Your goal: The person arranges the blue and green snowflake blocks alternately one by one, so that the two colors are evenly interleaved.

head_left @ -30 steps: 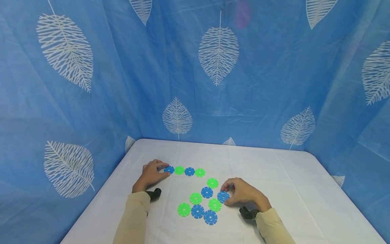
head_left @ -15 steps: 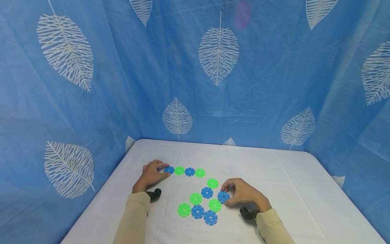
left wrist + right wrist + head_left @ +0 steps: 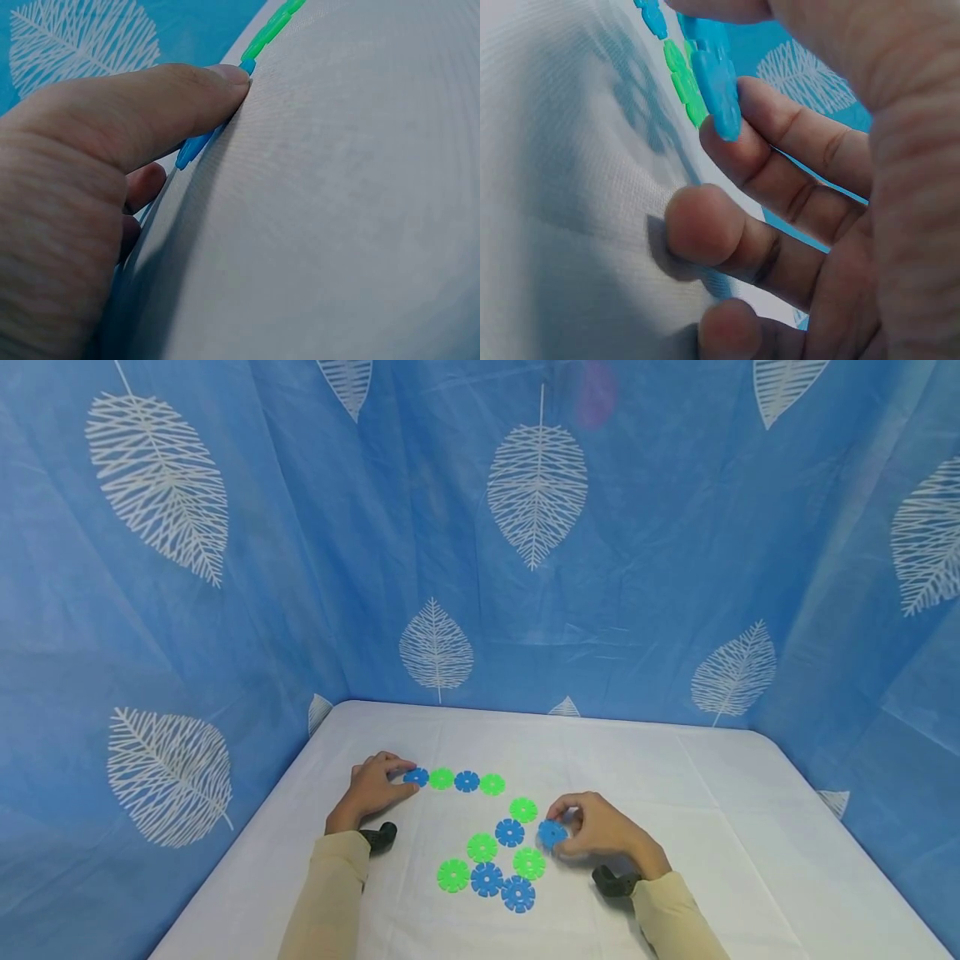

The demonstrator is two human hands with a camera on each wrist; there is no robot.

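At the left end of a row of notched plastic discs, my left hand (image 3: pixel 372 786) pinches a blue disc (image 3: pixel 416 778) between thumb and fingers. In the left wrist view this blue disc (image 3: pixel 193 149) lies flat, partly hidden by the thumb, with a green disc (image 3: pixel 271 30) just past it. On the right, my right hand (image 3: pixel 602 828) grips another blue disc (image 3: pixel 552 834) by its edges. The right wrist view shows that disc (image 3: pixel 718 82) raised off the cloth and tilted, with its shadow below.
The row continues with a green disc (image 3: pixel 442 778), a blue disc (image 3: pixel 467 782) and a green disc (image 3: pixel 492 785). Several loose green and blue discs lie nearer the front, among them a green disc (image 3: pixel 523 810). A white cloth covers the table (image 3: pixel 645 768); blue leaf-patterned curtains (image 3: pixel 540 635) surround it.
My right hand has lifted its blue disc slightly off the table and moved it a little away from me. My left hand has stayed in place.
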